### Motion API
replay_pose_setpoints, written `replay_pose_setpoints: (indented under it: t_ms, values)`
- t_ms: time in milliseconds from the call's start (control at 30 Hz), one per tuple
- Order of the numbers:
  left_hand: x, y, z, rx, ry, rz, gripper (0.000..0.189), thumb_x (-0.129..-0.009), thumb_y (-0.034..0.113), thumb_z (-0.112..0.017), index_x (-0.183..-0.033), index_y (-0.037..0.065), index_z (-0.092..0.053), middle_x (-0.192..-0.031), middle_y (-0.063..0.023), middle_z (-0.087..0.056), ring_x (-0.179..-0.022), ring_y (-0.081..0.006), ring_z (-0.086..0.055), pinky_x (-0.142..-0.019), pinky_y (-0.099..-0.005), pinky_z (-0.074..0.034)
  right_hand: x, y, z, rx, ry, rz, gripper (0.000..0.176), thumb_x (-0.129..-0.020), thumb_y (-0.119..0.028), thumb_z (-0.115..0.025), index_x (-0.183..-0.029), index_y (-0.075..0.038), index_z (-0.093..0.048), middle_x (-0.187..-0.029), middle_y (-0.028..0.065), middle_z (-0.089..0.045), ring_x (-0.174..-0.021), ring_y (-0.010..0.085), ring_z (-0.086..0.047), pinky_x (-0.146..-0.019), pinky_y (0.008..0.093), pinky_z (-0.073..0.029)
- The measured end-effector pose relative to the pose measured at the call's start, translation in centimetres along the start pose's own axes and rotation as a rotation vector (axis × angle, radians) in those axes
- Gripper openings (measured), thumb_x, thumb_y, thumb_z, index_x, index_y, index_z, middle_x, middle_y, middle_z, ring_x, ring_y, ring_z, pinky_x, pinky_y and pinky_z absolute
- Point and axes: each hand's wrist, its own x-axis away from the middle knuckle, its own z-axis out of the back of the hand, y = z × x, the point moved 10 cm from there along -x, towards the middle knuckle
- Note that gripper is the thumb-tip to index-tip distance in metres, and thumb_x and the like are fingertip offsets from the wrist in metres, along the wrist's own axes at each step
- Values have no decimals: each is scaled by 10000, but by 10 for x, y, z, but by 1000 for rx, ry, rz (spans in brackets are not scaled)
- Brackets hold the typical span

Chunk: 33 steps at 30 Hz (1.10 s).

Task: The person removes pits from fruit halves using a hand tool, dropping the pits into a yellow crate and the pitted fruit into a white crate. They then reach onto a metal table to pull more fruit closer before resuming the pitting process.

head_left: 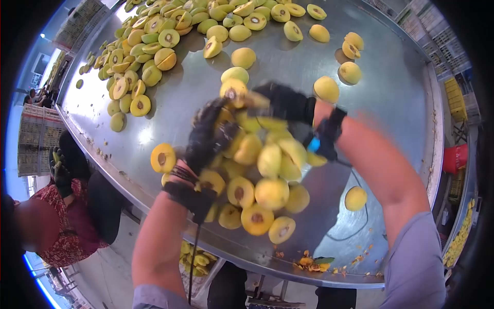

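Note:
My left hand [208, 134], in a black glove, curls round a yellow peach half [234, 90] whose cut face shows a brown pit. Close against that fruit is my right hand [288, 103], also black-gloved and smeared by motion. Its fingers are closed on a blurred brownish thing [256, 101] that I cannot make out. Below both hands lies a heap of peaches [271, 193], some halved with brown pits showing, others with the skin side up. Part of this heap is hidden behind my left hand.
A metal table [381, 149] carries a large pile of halved peaches [149, 49] at the far left. Fruit scraps [311, 263] lie by the near edge. A cable trails from each wrist. Another person [67, 216] sits at the left; crates [38, 136] stand behind.

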Motion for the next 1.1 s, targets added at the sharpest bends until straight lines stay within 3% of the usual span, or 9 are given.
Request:
replay_pose_setpoints:
  t_ms: [67, 167, 233, 367, 533, 800, 867, 933, 1100]
  values:
    - [19, 27, -13, 176, -83, 43, 510, -848, 143, -612, -1311, 39, -427, -1299, -160, -451, -1217, -281, -415, -1054, -372, -286, 42, -49, -7, 371, 153, 109, 504, -770, -462, -641, -1132, -118, -573, -1034, 157, -620, -946, 335, -592, -815, 410, -458]
    - [52, 53, -8, 253, -320, 90, 461, -853, 117, -613, -1279, 29, -461, -1280, -145, -472, -1174, -252, -468, -1018, -350, -341, 86, -55, -16, -98, -153, -97, 438, -762, -348, -685, -1109, -103, -579, -1051, 156, -603, -963, 336, -582, -819, 400, -454]
    - [76, 16, 26, 753, -57, 345, 409, -874, 118, -589, -1258, 27, -482, -1258, -123, -493, -1130, -220, -503, -967, -320, -392, 93, -61, 1, -112, -82, -122, 391, -756, -226, -709, -1096, -88, -574, -1016, 157, -606, -937, 342, -589, -799, 387, -460]
    - [107, -50, 122, -181, 275, 329, 317, -900, 153, -548, -1192, 29, -525, -1275, -187, -463, -1120, -297, -496, -920, -364, -429, 37, -32, 31, 485, 314, 79, 355, -759, -246, -679, -1049, -71, -572, -973, 159, -594, -908, 342, -577, -780, 409, -463]
    - [134, -100, 97, -239, 319, 427, 513, -873, 277, -600, -1276, -3, -451, -1300, -218, -438, -1223, -343, -403, -1013, -407, -336, -65, -17, 18, 317, 184, -181, 322, -764, -310, -657, -1020, -120, -613, -996, 146, -583, -931, 324, -570, -836, 414, -442]
    - [118, 45, 0, -93, -64, 195, 630, -845, 203, -627, -1361, 0, -329, -1343, -223, -396, -1288, -362, -327, -1061, -418, -249, 36, -83, -43, 263, -65, 244, 328, -771, -237, -669, -1080, -155, -595, -1052, 114, -576, -1001, 316, -549, -844, 452, -451]
    - [121, 57, -13, 96, -133, 245, 680, -829, 199, -648, -1374, -7, -296, -1346, -214, -392, -1293, -353, -322, -1064, -415, -243, 66, -82, -6, 33, -21, 35, 331, -789, -205, -656, -1096, -104, -587, -1043, 122, -580, -1003, 313, -556, -876, 434, -434]
    - [121, 71, -25, 139, -176, 175, 698, -822, 194, -657, -1377, -10, -285, -1346, -208, -393, -1284, -345, -336, -1061, -412, -251, 79, -54, 36, 179, 127, 140, 324, -804, -237, -654, -1078, -81, -583, -1036, 139, -582, -1000, 326, -552, -863, 420, -431]
    - [114, 85, -41, 139, -144, 135, 754, -772, 252, -707, -1348, -31, -311, -1242, -225, -471, -1193, -381, -412, -1012, -446, -310, 103, 29, 90, 684, 261, -450, 394, -788, -432, -619, -1064, -152, -631, -1059, 128, -584, -987, 342, -552, -850, 414, -453]
